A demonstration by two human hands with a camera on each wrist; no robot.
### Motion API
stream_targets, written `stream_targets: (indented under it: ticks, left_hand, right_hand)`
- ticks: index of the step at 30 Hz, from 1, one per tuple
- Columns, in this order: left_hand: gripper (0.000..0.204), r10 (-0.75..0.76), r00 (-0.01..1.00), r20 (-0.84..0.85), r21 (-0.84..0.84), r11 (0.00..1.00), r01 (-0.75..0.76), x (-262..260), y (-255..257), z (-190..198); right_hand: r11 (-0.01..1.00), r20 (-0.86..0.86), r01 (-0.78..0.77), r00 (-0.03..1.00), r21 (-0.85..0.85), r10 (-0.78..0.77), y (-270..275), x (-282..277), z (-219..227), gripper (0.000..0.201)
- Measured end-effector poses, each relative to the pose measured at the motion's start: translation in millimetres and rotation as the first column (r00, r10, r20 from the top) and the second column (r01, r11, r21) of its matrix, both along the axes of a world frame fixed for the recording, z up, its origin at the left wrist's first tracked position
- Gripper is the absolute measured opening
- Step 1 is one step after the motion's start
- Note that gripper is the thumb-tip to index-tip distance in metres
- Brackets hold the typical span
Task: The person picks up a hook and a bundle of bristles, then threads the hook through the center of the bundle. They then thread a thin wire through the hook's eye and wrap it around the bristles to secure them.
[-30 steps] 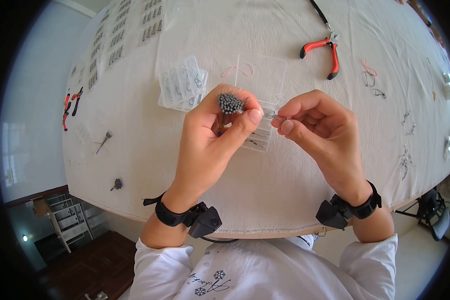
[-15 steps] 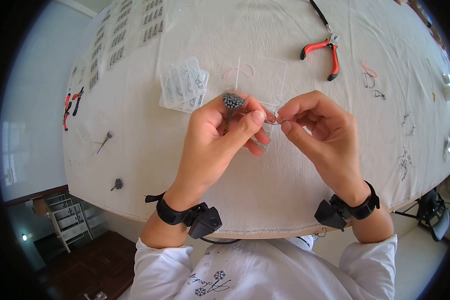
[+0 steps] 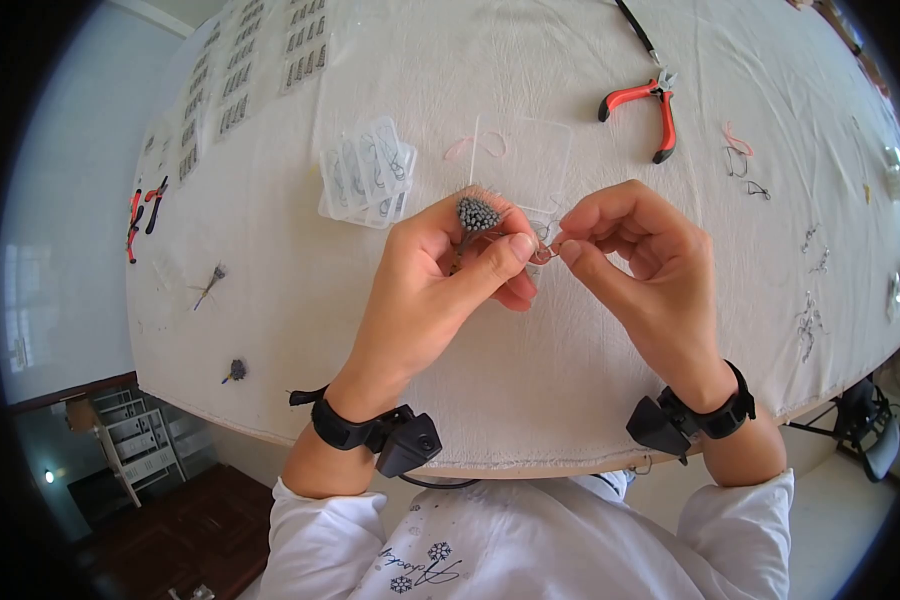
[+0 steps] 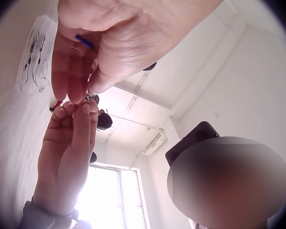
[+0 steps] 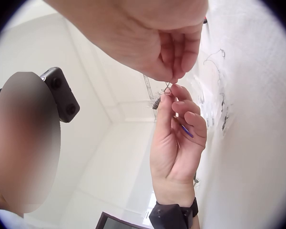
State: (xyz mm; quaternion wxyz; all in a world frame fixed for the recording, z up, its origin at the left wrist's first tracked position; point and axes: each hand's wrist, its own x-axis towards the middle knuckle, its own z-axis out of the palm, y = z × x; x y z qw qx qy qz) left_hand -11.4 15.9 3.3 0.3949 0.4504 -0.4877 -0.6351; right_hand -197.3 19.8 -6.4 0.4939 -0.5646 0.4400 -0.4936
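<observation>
Pointing upward — the grey-headed bundle (image 3: 478,213), long axis slanted — in left hand (image 3: 432,285).

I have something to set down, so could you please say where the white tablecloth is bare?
The white tablecloth is bare between the left hand, right hand and near table edge; also between the right hand and tangled silver wire pieces. It is crowded beyond the left hand, with stacked clear plastic boxes.

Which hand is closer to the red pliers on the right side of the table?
The right hand. In the head view it is almost straight below the pliers, apart from them. The left hand is farther away, below and well to their left.
</observation>
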Motion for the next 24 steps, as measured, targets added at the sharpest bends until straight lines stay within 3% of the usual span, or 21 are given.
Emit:
stream_targets:
  ticks: [8, 24]
  left_hand:
    - [0.013, -0.047, 0.998, -0.029, 0.044, 0.998, 0.048, -0.7, 0.0, 3.2]
    - [0.016, 0.004, 0.999, -0.041, 0.049, 0.999, -0.002, -0.6, 0.9, 2.9]
  right_hand:
    - [1.000, 0.015, 0.007, 1.000, 0.013, -0.007, -0.2, 0.9, 0.4, 0.011]
    - [1.000, 0.029, -0.023, 0.999, 0.005, 0.023, 1.0, 0.9, 0.4, 0.012]
